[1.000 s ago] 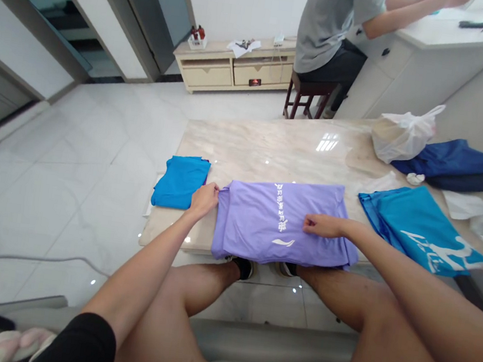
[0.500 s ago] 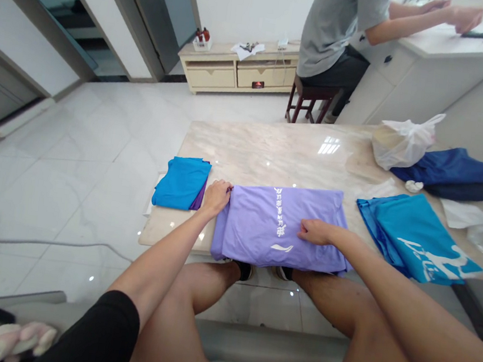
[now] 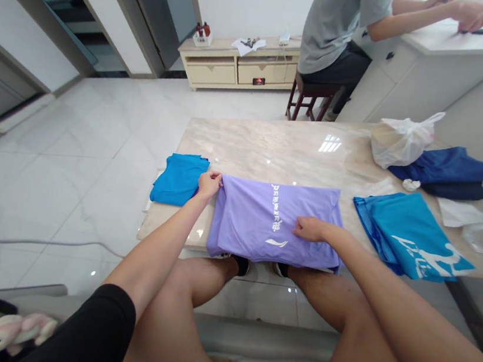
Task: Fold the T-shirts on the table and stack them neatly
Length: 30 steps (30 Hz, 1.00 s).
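A: Where are the hands?
B: The left hand (image 3: 209,184) pinches the left edge of a lilac folded T-shirt with white print (image 3: 254,221) on the pale marble desk (image 3: 264,145). The right hand (image 3: 310,228) lies on its middle, grip unclear.
A: And around it?
B: A bright blue folded shirt (image 3: 177,178) lies just left. A turquoise printed shirt (image 3: 408,232) lies to the right, with a white plastic bag (image 3: 400,139) and dark blue garment (image 3: 448,166) beyond.

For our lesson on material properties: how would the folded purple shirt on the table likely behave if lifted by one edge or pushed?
The purple shirt would probably droop: its near edge already hangs limp over the table edge. It looks thin and light. On that glossy top it would likely slide easily, perhaps bunching.
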Tool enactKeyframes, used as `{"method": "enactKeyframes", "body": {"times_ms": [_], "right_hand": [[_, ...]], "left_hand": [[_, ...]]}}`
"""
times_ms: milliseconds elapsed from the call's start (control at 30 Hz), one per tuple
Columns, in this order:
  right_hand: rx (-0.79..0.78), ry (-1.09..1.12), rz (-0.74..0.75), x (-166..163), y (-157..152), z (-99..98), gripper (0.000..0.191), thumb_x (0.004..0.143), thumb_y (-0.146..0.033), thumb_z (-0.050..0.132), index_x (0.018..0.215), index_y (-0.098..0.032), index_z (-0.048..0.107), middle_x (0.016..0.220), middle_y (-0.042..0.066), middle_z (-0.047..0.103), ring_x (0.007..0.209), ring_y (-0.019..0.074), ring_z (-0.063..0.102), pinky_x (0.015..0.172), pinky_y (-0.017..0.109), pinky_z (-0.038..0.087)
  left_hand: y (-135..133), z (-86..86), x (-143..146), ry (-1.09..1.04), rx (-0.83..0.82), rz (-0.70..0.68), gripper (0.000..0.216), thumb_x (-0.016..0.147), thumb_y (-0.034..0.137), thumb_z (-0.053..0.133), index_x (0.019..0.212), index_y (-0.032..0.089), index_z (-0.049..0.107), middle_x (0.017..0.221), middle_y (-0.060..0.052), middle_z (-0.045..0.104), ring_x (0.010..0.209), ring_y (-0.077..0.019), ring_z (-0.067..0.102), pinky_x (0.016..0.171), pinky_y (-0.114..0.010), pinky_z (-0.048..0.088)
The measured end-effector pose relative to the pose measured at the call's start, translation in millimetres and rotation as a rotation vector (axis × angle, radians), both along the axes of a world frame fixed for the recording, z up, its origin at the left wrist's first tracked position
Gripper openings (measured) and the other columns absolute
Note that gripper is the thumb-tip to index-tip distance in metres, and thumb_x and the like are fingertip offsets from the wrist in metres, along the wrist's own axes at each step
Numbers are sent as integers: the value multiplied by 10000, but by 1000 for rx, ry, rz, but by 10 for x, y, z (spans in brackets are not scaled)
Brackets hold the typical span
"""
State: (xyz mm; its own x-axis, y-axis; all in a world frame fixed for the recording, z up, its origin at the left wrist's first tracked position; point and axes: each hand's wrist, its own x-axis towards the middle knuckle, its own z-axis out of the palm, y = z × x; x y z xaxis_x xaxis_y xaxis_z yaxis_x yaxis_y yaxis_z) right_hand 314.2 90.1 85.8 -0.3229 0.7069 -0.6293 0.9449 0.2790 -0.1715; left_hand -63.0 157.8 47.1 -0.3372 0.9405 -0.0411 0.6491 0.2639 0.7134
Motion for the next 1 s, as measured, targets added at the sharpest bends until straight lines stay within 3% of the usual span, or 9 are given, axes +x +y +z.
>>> {"method": "enactKeyframes", "body": {"times_ms": [100,200,333,433,567,700,800,867,1000], "right_hand": [[-34,-45,20,-45,-1,51,354,1056,-372,630,1266,-136,790,1255,223,811,1189,375,790,1018,439,603],[-40,-56,31,-84,-7,85,378,1069,-355,617,1305,-112,785,1308,249,796,1233,381,783,1046,443,605],[-44,-51,33,-97,-2,87,382,1062,-323,617,1335,-117,787,1336,235,797,1262,373,772,1095,454,595],[-39,-35,12,-52,29,83,379,1059,-326,614,1325,-129,798,1380,219,785,1298,360,755,1130,432,575],[-25,-51,-56,53,85,82,407,1042,-360,640,1347,-138,791,1358,209,794,1317,362,745,1125,423,573],[6,-78,-141,146,143,109,430,1030,-353,656,1350,-97,786,1379,249,775,1327,376,739,1131,419,563],[65,-111,-246,278,200,207,466,1036,-314,632,1410,-60,750,1444,291,730,1368,387,716,1144,422,550],[130,-143,-353,426,224,307,527,1038,-323,635,1489,-55,695,1499,318,685,1405,400,692,1142,431,551],[236,-162,-549,765,175,451,585,1027,-309,641,1549,-45,630,1511,350,657,1435,413,669,1117,415,567]], "left_hand": [[-11,62,8,4,0,23,279,999,146,518,1159,120,745,1069,-128,831,874,-190,803,819,-285,619],[-90,185,9,47,47,7,314,994,124,516,1231,159,720,1252,-144,796,1081,-218,779,1002,-340,603],[-328,251,155,263,81,-355,297,1055,222,528,1291,203,708,1360,-137,746,1302,-260,693,1195,-393,512],[-535,165,290,486,-53,-623,432,1054,373,623,1448,196,651,1530,-181,670,1476,-335,599,1255,-453,463],[-632,15,289,594,-258,-743,811,999,500,722,1676,139,461,1809,-246,369,1702,-400,326,1345,-493,346],[-533,14,186,595,-320,-734,990,977,596,717,1761,140,320,1861,-257,210,1740,-424,203,1361,-549,307],[-481,164,189,637,-290,-644,1052,915,591,792,1760,175,323,1860,-257,222,1740,-453,178,1359,-613,295],[-491,319,258,689,-203,-579,1041,863,481,861,1734,194,369,1847,-254,272,1727,-465,222,1356,-616,308],[-587,650,623,630,-51,-598,613,882,305,816,1476,275,664,1565,-152,663,1475,-393,605,1225,-492,510]]}}
